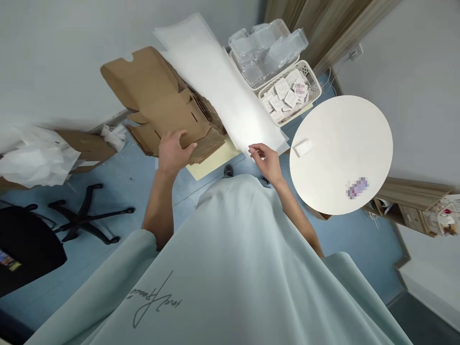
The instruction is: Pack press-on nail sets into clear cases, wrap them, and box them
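Note:
My left hand (174, 149) is at the near end of a stack of flattened brown cardboard boxes (163, 105), thumb and forefinger apart, its other fingers partly hidden. The top box has a raised flap and dark slots. At the near edge of a long pile of thin white sheets (223, 81) is my right hand (266, 162), its fingers curled into a pinch on that edge. The sheets lie slantwise beside the boxes. Under both, part of a pale yellow surface (212, 160) shows.
Beyond the sheets are a bin of clear plastic boxes (268, 48) and a white basket (302, 110) with small white packets. A round white table (341, 139) stands right, with a small white object (303, 147) on it. A chair base (84, 213) and white plastic bags (36, 153) are left.

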`<control>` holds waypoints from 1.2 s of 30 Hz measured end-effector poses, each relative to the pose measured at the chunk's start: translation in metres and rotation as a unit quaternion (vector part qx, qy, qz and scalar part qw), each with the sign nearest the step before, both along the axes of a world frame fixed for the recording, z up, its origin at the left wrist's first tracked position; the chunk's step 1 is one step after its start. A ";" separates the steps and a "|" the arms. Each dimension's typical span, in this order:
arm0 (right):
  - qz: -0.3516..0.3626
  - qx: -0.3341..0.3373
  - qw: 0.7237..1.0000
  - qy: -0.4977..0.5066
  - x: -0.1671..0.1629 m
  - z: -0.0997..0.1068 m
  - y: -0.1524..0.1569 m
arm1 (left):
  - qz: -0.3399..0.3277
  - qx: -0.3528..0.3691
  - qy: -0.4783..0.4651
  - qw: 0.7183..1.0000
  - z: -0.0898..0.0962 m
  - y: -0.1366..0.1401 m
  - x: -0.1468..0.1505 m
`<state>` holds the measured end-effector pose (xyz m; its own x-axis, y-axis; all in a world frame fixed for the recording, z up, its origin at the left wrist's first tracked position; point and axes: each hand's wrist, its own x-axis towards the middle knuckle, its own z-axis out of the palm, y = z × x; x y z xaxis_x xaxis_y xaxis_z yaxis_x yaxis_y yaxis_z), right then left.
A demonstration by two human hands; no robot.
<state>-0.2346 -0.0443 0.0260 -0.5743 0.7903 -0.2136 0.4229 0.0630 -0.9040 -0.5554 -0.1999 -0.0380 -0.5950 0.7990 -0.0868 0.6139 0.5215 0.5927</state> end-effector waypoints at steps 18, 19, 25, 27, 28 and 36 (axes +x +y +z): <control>0.251 0.161 0.913 -0.279 -0.147 0.013 -0.042 | -0.051 -0.035 -0.017 0.998 -0.003 0.015 -0.008; 0.272 0.168 0.894 -0.315 -0.156 0.010 -0.042 | -0.049 -0.032 -0.013 0.998 -0.003 0.015 -0.005; 0.311 0.177 0.843 -0.403 -0.168 -0.012 -0.048 | -0.054 -0.005 -0.008 0.999 -0.011 0.004 0.010; 0.309 0.162 0.843 -0.409 -0.164 -0.016 -0.049 | -0.046 0.003 -0.023 0.999 -0.015 0.002 0.012; 0.308 0.153 0.844 -0.411 -0.163 -0.017 -0.050 | -0.039 0.008 -0.031 0.999 -0.016 0.001 0.013; 0.319 0.115 0.836 -0.431 -0.165 -0.012 -0.048 | -0.023 0.120 -0.026 0.992 0.015 -0.017 0.011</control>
<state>-0.4000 -0.0922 0.0143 -0.6054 0.4583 -0.6507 0.7249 0.6550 -0.2132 -0.5442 -0.2166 -0.0227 -0.5578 0.8262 0.0792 0.5987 0.3344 0.7279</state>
